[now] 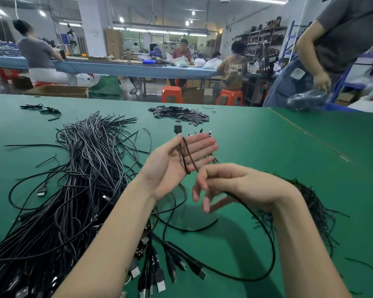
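Two bare hands work close together over the middle of the green-covered desk point(267, 147). The left hand point(177, 160) is turned palm up with its fingers straight, pointing toward one o'clock. A thin black USB cable point(186, 155) is looped twice across that palm, and the thumb presses the cable's end against the hand's edge, so the small black connector pokes out above the thumb at twelve o'clock. The right hand point(241, 186), just at four o'clock of the left, pinches the same cable between thumb and forefinger close to the left palm's heel, its other fingers loosely curled. From that pinch the cable drops to the desk, swings out in a wide arc at five o'clock and ends in a flat plug near the front edge.

A large heap of loose black cables with silver plugs point(78, 179) fills the desk at nine o'clock, running down to seven. A pile of small dark flat rectangular pieces point(181, 115) lies at twelve o'clock, well apart from the hands. A tuft of thin black wire ties point(312, 203) sits at three o'clock, partly behind the right wrist.
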Demonstrator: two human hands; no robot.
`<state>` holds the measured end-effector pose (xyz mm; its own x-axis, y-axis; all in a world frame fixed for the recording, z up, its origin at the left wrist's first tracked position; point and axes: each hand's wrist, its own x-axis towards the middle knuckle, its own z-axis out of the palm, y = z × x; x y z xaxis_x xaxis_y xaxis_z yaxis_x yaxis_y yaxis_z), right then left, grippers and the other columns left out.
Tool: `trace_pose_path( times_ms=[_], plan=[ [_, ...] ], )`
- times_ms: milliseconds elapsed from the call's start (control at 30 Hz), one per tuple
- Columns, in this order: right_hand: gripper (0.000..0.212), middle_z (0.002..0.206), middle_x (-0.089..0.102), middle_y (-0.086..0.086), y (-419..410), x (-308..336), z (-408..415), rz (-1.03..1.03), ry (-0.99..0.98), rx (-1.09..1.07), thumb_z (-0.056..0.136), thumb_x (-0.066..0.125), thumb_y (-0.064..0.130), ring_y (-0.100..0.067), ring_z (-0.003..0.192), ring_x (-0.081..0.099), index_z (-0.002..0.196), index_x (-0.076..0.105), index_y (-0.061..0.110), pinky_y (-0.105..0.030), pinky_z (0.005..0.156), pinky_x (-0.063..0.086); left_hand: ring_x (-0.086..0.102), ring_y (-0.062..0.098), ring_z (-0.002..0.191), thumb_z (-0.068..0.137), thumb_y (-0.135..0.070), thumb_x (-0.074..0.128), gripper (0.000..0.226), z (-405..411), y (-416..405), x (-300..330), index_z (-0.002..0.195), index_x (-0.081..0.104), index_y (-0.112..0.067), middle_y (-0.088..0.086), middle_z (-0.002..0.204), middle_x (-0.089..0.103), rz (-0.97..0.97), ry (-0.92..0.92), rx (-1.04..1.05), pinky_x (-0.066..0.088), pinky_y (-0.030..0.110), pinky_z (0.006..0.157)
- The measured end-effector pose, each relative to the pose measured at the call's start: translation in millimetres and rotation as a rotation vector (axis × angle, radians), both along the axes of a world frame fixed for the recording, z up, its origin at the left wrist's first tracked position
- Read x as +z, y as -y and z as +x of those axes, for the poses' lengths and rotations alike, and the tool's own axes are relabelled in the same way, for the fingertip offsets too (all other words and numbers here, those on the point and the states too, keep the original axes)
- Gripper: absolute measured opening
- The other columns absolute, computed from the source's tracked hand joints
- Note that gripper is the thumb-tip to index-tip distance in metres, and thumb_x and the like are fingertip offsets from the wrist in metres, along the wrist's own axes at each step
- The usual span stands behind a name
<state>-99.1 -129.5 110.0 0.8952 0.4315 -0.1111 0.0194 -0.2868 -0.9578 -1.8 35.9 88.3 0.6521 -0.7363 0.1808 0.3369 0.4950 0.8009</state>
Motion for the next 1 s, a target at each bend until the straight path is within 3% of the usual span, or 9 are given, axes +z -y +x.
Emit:
trace_pose_path(
  times_ms=[67,133,267,400,467,567,700,867,1000],
  plan=[
    [0.015,0.092,0.063,-0.012,8.1,-19.9,2.1,0.138,-0.224,0.07,0.104,0.049,0.01,-0.023,0.078,0.062,0.091,0.055,0.011,-0.048,0.082,0.061,0.058,0.035,0.127,0.109,-0.03,0.023,0.054,1.3,-1.2,0.2,0.128,0.058,0.006,0.023,0.134,0.06,-0.082,-0.052,-0.027,0.052,0.044,0.102],
    [0.012,0.081,0.059,-0.006,14.9,-40.5,4.6,0.211,-0.335,0.066,0.099,0.053,0.012,-0.017,0.07,0.056,0.089,0.06,0.015,-0.035,0.065,0.063,0.057,0.037,0.127,0.109,-0.03,0.025,0.055,3.0,-3.6,-0.2,0.125,0.064,0.006,0.023,0.134,0.06,-0.12,-0.07,-0.055,0.051,0.046,0.101],
    [0.023,0.076,0.05,0.003,29.4,-68.1,13.6,0.313,-0.337,-0.209,0.094,0.057,0.009,-0.002,0.051,0.037,0.081,0.067,0.025,-0.009,0.035,0.031,0.059,0.037,0.125,0.108,-0.031,0.027,0.054,3.5,-9.5,-0.5,0.121,0.068,0.001,0.022,0.132,0.062,-0.061,-0.006,-0.133,0.053,0.044,0.097],
    [0.017,0.075,0.055,-0.002,37.0,-55.5,22.8,0.848,-0.357,-0.472,0.085,0.054,0.005,0.0,0.043,0.033,0.097,0.055,0.017,-0.009,0.029,0.025,0.062,0.04,0.119,0.108,-0.033,0.028,0.056,0.3,-8.0,-4.2,0.12,0.068,0.004,0.027,0.127,0.064,0.157,0.096,-0.193,0.055,0.044,0.094],
    [0.016,0.083,0.062,-0.006,36.7,-35.1,19.9,0.892,-0.283,-0.491,0.086,0.054,0.006,-0.001,0.044,0.036,0.099,0.054,0.016,-0.01,0.03,0.029,0.065,0.041,0.115,0.109,-0.034,0.026,0.057,-1.4,-3.8,-7.6,0.117,0.066,0.005,0.028,0.12,0.066,0.35,0.189,-0.169,0.055,0.044,0.095],
    [0.013,0.093,0.068,-0.008,23.9,-8.7,17.8,0.577,-0.068,-0.511,0.096,0.051,0.007,-0.005,0.047,0.044,0.101,0.059,0.016,-0.014,0.035,0.033,0.068,0.037,0.11,0.11,-0.033,0.025,0.055,-5.4,6.7,-13.0,0.115,0.066,0.003,0.024,0.113,0.071,0.518,0.273,-0.11,0.053,0.046,0.1],
    [0.017,0.095,0.066,-0.007,-0.3,1.1,17.2,0.386,0.132,-0.346,0.097,0.051,0.003,-0.01,0.051,0.05,0.092,0.062,0.015,-0.018,0.041,0.039,0.072,0.026,0.089,0.11,-0.032,0.023,0.054,-5.7,11.9,-13.2,0.11,0.068,-0.002,0.013,0.097,0.074,0.312,0.18,0.017,0.056,0.043,0.091],
    [0.009,0.092,0.062,-0.008,8.5,-35.5,11.8,0.359,-0.136,0.031,0.096,0.053,0.009,-0.017,0.067,0.056,0.09,0.058,0.013,-0.033,0.07,0.058,0.062,0.034,0.122,0.109,-0.03,0.022,0.053,6.6,-1.5,-6.1,0.128,0.056,0.006,0.021,0.129,0.065,-0.05,-0.084,0.044,0.053,0.044,0.099],
    [0.013,0.084,0.051,-0.008,25.9,-67.2,12.3,0.392,-0.355,0.011,0.101,0.054,0.008,-0.016,0.067,0.05,0.092,0.059,0.016,-0.049,0.087,0.058,0.06,0.039,0.123,0.108,-0.028,0.025,0.055,8.7,-9.5,0.5,0.125,0.063,0.007,0.022,0.132,0.062,-0.139,-0.109,0.008,0.053,0.048,0.099]
  ],
)
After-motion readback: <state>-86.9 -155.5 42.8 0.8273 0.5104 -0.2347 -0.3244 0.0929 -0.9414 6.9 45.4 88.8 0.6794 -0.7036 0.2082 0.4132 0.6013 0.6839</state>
